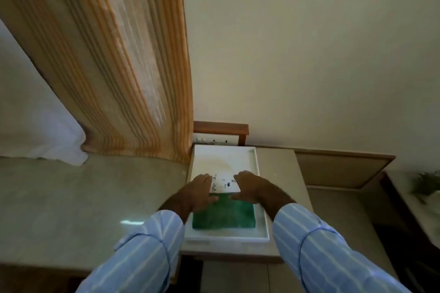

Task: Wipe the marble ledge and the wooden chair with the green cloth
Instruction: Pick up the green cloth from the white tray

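Observation:
A folded green cloth (223,216) lies in the near half of a white tray (226,237) that stands on the beige marble ledge (71,202). Just beyond the cloth, a white card with dark print (225,183) sits over the tray's middle. My left hand (198,189) holds the card's left side and my right hand (251,187) holds its right side, with both thumbs reaching down toward the cloth's far edge. Both arms wear blue striped sleeves. No wooden chair can be made out.
An orange striped curtain (133,93) hangs down to the ledge left of the tray, beside a white curtain (35,121). A wood-framed switch panel (217,138) sits on the wall behind the tray. A plant (426,183) stands at far right on a lower surface.

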The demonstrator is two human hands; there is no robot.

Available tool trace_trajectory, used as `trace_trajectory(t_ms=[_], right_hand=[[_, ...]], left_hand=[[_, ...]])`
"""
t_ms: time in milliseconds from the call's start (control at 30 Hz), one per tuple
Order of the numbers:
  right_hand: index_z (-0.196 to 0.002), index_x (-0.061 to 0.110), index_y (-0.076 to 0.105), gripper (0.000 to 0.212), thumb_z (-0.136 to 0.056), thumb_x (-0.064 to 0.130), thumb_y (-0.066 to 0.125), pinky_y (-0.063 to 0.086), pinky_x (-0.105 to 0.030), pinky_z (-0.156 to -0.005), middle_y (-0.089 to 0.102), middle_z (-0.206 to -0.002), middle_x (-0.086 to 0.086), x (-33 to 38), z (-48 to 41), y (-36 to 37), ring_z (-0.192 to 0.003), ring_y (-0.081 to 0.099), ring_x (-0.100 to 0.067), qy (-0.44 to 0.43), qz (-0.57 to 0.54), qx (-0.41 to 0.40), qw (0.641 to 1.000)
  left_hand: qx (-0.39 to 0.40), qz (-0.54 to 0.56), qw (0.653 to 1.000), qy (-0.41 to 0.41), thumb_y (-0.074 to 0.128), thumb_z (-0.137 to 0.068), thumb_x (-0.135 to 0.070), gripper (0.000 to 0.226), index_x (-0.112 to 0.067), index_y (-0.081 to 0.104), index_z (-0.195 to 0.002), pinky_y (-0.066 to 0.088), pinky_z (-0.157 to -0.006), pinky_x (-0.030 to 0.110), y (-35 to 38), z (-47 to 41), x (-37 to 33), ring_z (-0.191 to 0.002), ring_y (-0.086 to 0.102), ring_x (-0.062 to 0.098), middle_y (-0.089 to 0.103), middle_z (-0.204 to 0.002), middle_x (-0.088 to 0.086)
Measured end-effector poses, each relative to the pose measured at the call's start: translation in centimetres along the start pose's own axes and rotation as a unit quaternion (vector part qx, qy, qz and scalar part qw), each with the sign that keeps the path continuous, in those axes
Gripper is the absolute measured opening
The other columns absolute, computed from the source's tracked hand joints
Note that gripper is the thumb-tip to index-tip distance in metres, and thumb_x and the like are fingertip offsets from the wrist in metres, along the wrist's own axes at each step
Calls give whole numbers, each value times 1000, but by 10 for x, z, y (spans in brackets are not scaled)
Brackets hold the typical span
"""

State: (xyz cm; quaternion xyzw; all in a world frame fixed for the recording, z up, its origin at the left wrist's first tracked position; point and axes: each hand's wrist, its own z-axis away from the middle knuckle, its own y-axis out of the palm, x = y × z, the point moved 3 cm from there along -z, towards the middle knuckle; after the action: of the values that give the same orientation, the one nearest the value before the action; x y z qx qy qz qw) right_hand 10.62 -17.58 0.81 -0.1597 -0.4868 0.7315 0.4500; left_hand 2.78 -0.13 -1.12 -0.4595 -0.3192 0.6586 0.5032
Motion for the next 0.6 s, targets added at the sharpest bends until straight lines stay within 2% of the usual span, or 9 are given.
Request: trace_trajectory(t_ms=[167,300,433,533,600], right_hand=[[-146,7,48,68,-94,45,68,46,-48,-114,42,-153,-16,-9,-5,38,-141,46,-35,55,-10,25,998],[-140,8,52,61,-90,35,76,49,-46,-110,51,-142,-17,-8,-13,44,-134,50,-35,43,0,16,999],[-135,7,63,52,-91,32,74,49,-44,-111,55,-139,-18,-6,-15,43,-135,51,-35,45,8,22,999],[-133,11,65,49,-91,36,69,49,-48,-110,53,-137,-16,-6,-13,39,-134,47,-34,40,7,38,998],[-126,9,66,44,-90,33,70,53,-43,-104,60,-133,-16,-3,-13,29,-127,57,-33,25,-23,54,998]], left_hand=[[8,11,999,-33,57,-98,-33,74,-3,21,-155,23,-123,39,36,0,3,-151,23,30,22,-164,15],[-30,-8,998,-51,65,-93,-33,59,-8,43,-142,43,-107,44,39,-4,1,-130,46,30,46,-143,13],[-19,-6,997,-71,65,-90,-37,45,-10,58,-125,48,-99,45,33,-6,3,-120,50,31,53,-128,13],[-16,65,995,-76,65,-87,-33,38,-9,65,-116,49,-94,39,25,-4,11,-113,54,32,57,-121,16],[-17,149,986,-72,69,-85,-27,33,-7,67,-110,50,-85,34,17,3,18,-106,61,32,65,-114,17]])
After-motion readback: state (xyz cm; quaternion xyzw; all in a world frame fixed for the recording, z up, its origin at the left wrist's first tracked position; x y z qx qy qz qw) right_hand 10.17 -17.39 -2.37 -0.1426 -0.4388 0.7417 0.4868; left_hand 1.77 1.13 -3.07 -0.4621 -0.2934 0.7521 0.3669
